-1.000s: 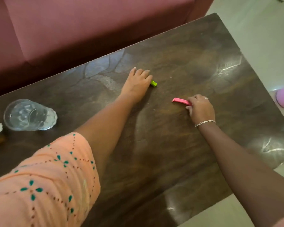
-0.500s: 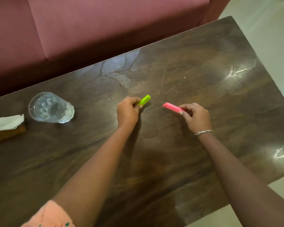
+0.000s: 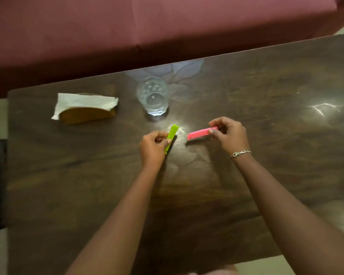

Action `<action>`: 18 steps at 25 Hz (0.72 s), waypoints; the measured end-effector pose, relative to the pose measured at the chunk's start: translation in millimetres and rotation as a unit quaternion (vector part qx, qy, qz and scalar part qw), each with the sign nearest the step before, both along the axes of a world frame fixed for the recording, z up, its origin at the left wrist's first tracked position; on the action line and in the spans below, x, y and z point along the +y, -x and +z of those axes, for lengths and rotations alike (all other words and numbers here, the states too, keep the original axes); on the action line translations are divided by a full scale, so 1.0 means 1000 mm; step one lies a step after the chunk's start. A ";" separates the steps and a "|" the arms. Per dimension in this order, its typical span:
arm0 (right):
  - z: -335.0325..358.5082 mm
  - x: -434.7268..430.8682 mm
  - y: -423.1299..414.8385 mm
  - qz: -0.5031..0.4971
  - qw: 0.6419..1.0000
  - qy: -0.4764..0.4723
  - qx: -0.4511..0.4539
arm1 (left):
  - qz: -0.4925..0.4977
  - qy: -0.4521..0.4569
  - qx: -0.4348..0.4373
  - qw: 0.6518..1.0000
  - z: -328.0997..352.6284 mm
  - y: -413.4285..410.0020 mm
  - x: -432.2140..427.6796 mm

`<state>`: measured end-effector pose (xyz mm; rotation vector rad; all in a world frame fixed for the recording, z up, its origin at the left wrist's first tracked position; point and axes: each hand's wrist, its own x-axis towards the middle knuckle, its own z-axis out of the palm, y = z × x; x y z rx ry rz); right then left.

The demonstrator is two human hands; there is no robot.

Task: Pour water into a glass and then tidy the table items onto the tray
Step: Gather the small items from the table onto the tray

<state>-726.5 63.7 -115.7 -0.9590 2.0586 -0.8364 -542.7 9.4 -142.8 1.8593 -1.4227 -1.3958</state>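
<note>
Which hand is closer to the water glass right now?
Left. The left hand sits just on the near side of the glass; the right hand is farther off, toward its right.

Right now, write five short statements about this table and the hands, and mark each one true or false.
1. The left hand holds the green clip. True.
2. The right hand holds nothing. False: it pinches the pink clip by one end.
3. The glass stands upright on the table. True.
4. The napkin holder is to the right of the glass. False: it is to the glass's left.
5. The two clips touch each other. False: there is a gap between them.
</note>
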 end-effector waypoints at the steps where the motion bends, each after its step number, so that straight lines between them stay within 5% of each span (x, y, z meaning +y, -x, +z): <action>1: 0.004 -0.006 -0.021 0.011 1.000 0.002 -0.010 | 0.010 -0.003 0.005 1.000 0.004 -0.024 0.000; 18: 0.031 -0.101 -0.378 0.267 0.958 -0.022 -0.099 | 0.282 0.068 -0.058 0.955 0.056 -0.397 0.012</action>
